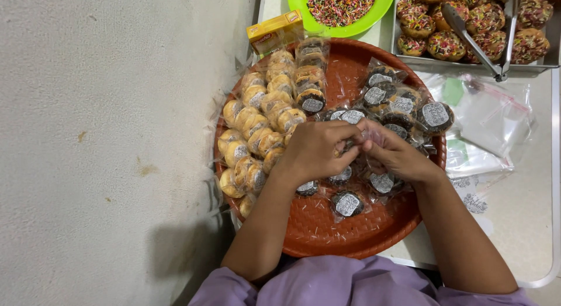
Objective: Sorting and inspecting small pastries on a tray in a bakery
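Clear wrapped cookie packets with round white labels crowd the tray; a small yellow box lies behind — empty clear bags at right.

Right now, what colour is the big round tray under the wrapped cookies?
Reddish-brown, with a woven texture: the round tray, seen best in the head view.

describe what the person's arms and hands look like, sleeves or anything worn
Both forearms are bare from the elbows down. Loose lilac fabric sleeves bunch at the elbows. The left hand and right hand wear no gloves; no rings, watch or bracelets show.
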